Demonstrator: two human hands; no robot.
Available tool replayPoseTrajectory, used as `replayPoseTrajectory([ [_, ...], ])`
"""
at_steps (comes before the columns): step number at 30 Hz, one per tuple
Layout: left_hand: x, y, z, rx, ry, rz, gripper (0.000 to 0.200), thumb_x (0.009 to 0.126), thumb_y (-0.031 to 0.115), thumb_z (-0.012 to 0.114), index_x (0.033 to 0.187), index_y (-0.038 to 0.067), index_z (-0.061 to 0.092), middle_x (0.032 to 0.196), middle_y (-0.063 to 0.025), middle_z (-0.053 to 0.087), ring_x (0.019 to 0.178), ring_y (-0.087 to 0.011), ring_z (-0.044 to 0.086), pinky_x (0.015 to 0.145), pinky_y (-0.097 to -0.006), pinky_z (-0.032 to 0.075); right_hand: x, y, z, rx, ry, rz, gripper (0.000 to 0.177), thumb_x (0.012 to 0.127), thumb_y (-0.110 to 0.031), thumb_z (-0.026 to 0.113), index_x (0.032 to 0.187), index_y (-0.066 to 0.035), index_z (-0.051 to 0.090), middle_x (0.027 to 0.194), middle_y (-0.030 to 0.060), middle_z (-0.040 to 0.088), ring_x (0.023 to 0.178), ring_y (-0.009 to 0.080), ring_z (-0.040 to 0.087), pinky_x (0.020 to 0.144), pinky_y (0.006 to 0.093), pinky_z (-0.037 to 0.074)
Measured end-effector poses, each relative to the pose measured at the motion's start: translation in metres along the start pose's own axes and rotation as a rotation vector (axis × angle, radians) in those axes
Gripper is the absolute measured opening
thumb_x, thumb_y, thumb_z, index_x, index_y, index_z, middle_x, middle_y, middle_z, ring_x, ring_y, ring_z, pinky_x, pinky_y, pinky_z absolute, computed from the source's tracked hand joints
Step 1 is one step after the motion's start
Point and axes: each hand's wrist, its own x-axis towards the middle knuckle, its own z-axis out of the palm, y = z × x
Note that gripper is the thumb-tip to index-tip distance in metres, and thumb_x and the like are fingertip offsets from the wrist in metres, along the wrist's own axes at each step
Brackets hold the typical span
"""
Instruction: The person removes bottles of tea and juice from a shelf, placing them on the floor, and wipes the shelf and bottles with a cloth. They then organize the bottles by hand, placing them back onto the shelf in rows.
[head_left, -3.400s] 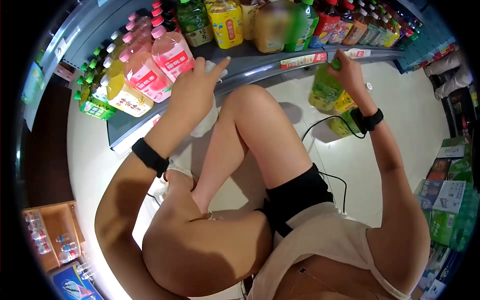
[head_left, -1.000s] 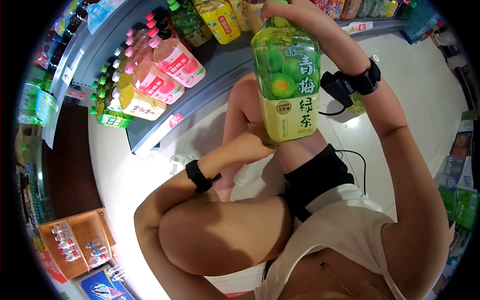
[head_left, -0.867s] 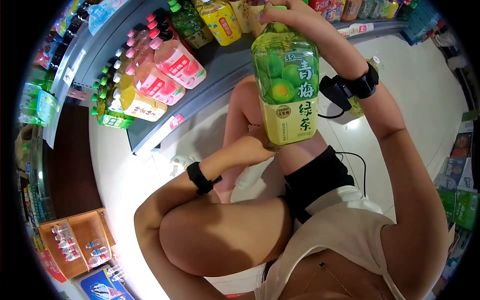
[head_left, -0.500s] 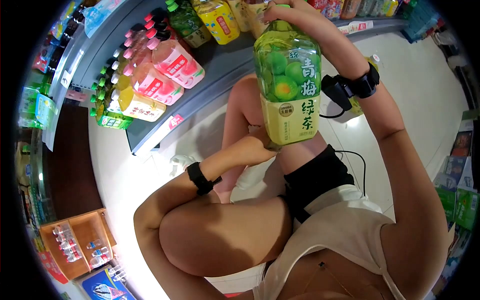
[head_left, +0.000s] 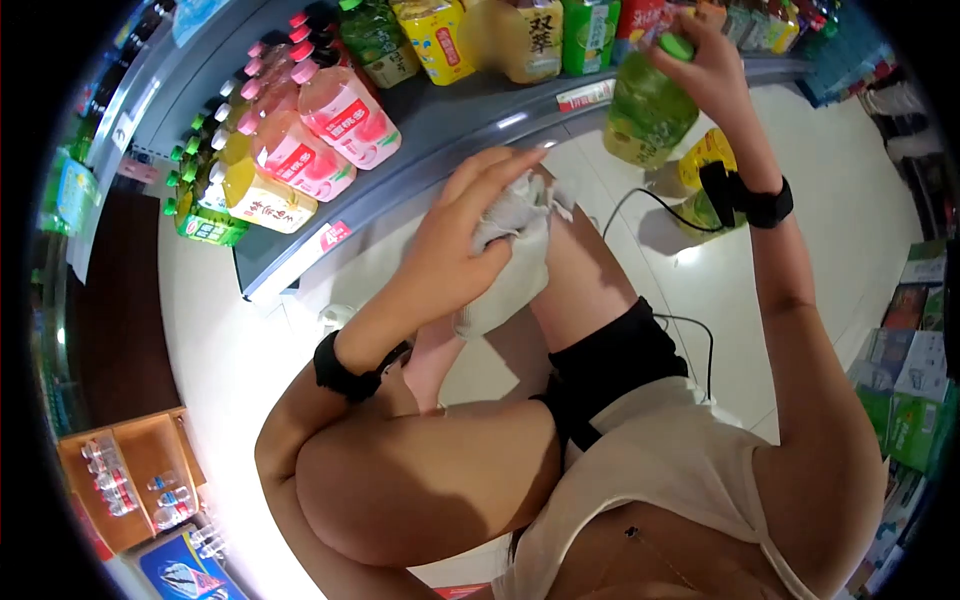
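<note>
My right hand (head_left: 712,65) grips a large green tea bottle (head_left: 650,115) by its green cap, holding it over the floor to the right of my knee. The bottle is tilted and a little blurred. In my left hand (head_left: 455,240), above my raised knee, is a crumpled whitish cloth (head_left: 520,208), with the fingers curled over it. Just below the green bottle, a yellow-labelled bottle (head_left: 708,160) stands on the floor near my right wrist.
A curved grey shelf (head_left: 450,130) runs along the front. It bears pink peach drink bottles (head_left: 350,120), a yellow-labelled bottle (head_left: 435,40) and several others. A black cable (head_left: 640,195) crosses the tiled floor (head_left: 800,130). A wooden rack (head_left: 140,480) stands at lower left.
The green tea bottle has moved from in front of me to the right and away. My left hand has left its base and shifted up and left, the cloth now showing in it.
</note>
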Motion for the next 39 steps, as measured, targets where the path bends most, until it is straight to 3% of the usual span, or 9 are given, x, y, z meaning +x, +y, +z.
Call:
replayPoseTrajectory([
  [6,-0.016,-0.002,-0.019,0.068,0.238,-0.158,0.066,0.065,-0.004,0.048,0.129,0.013,0.048,0.092,-0.0101,0.045,0.084,-0.0226,0.047,0.081,-0.0265,0.039,-0.036,0.08,0.013,-0.237,-0.265,0.368,0.043,0.07,-0.033,0.072,0.087,0.003,0.056,0.079,0.018,0.062,0.07,0.0301,0.061,0.06,0.037,0.046],
  [8,-0.02,-0.006,-0.025,0.088,0.295,-0.236,0.066,0.066,-0.003,0.048,0.131,0.01,0.045,0.091,-0.0091,0.044,0.09,-0.0201,0.046,0.085,-0.0242,0.035,-0.063,0.142,0.034,-0.163,-0.173,0.247,0.033,0.071,-0.023,0.07,0.082,0.003,0.053,0.069,0.0137,0.054,0.059,0.0164,0.048,0.057,0.0334,0.041],
  [12,-0.022,-0.007,-0.023,0.123,0.382,-0.148,0.059,0.067,-0.005,0.048,0.124,0.011,0.054,0.094,-0.0088,0.043,0.086,-0.0195,0.045,0.084,-0.026,0.037,-0.083,0.165,0.041,-0.298,-0.239,0.236,0.042,0.069,-0.031,0.072,0.081,0.002,0.049,0.065,0.0164,0.049,0.057,0.0306,0.042,0.056,0.0388,0.04],
  [14,-0.019,0.003,-0.023,0.103,0.417,-0.071,0.055,0.066,-0.007,0.048,0.116,0.013,0.06,0.096,-0.0086,0.042,0.082,-0.0206,0.046,0.076,-0.0273,0.04,-0.089,0.168,0.042,-0.415,-0.359,0.358,0.047,0.068,-0.037,0.072,0.087,0.002,0.054,0.08,0.0219,0.059,0.075,0.041,0.056,0.063,0.0426,0.044],
  [21,-0.011,0.002,-0.016,0.084,0.378,-0.045,0.05,0.067,-0.008,0.049,0.109,0.016,0.064,0.096,-0.0097,0.043,0.081,-0.0241,0.051,0.067,-0.0295,0.044,-0.098,0.191,0.028,-0.324,-0.374,0.541,0.047,0.069,-0.037,0.071,0.087,0.002,0.052,0.074,0.0221,0.059,0.072,0.0403,0.057,0.063,0.0411,0.045],
  [26,-0.003,-0.007,-0.005,0.268,0.171,0.105,0.043,0.067,-0.007,0.052,0.103,0.013,0.066,0.096,-0.011,0.046,0.088,-0.0259,0.05,0.075,-0.0318,0.043,-0.075,0.117,0.023,-0.722,-0.543,0.273,0.061,0.072,-0.04,0.067,0.118,-0.005,0.048,0.119,0.0232,0.05,0.106,0.0384,0.05,0.083,0.0449,0.045],
  [31,0.035,0.025,-0.01,0.487,-0.103,0.277,0.034,0.068,0.001,0.059,0.099,0.014,0.064,0.096,-0.0098,0.051,0.088,-0.0293,0.054,0.072,-0.0378,0.046,-0.026,-0.034,0.022,0.56,-0.748,-0.091,0.069,0.069,-0.028,0.073,0.127,-0.006,0.044,0.132,0.0169,0.043,0.124,0.0299,0.039,0.097,0.0408,0.036],
  [34,0.089,0.036,-0.024,0.482,-0.326,0.38,0.038,0.072,0.004,0.058,0.108,0.016,0.06,0.098,-0.0094,0.051,0.086,-0.0306,0.056,0.068,-0.0392,0.046,-0.044,-0.062,0.015,0.677,-0.756,0.137,0.056,0.068,-0.014,0.072,0.118,-0.002,0.05,0.115,0.0136,0.055,0.108,0.0222,0.051,0.088,0.0354,0.043],
  [39,0.181,0.013,-0.045,0.866,-0.436,-0.021,0.046,0.078,0.033,0.059,0.122,0.025,0.05,0.101,-0.012,0.06,0.091,-0.029,0.06,0.072,-0.0409,0.05,-0.058,-0.028,0.01,0.636,-0.545,0.412,0.031,0.073,-0.008,0.066,0.101,0.002,0.056,0.077,0.002,0.059,0.07,0.008,0.053,0.063,0.0258,0.046],
])
